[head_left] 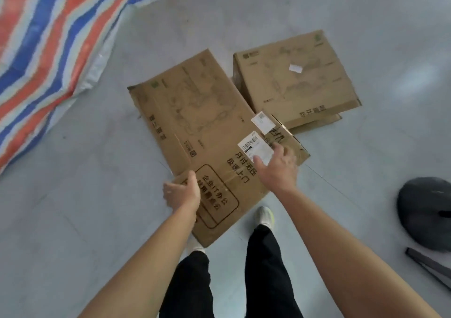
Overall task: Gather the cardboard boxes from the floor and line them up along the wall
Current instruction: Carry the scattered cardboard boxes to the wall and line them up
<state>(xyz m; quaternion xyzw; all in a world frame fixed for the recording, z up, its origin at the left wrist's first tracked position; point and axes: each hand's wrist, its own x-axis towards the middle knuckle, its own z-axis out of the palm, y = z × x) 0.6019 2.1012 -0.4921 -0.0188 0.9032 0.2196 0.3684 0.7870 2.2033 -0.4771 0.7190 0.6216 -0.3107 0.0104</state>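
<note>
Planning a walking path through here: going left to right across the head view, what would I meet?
striped tarp → nearer cardboard box → farther cardboard box → dark round object

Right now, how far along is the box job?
Done: nothing that shows; no box is lined up, no wall in view. In hand: the left hand grips the near edge of the larger cardboard box; the right hand rests flat by its shipping label. Left: moving that box and the smaller cardboard box beyond it, on the grey floor, to a wall.
</note>
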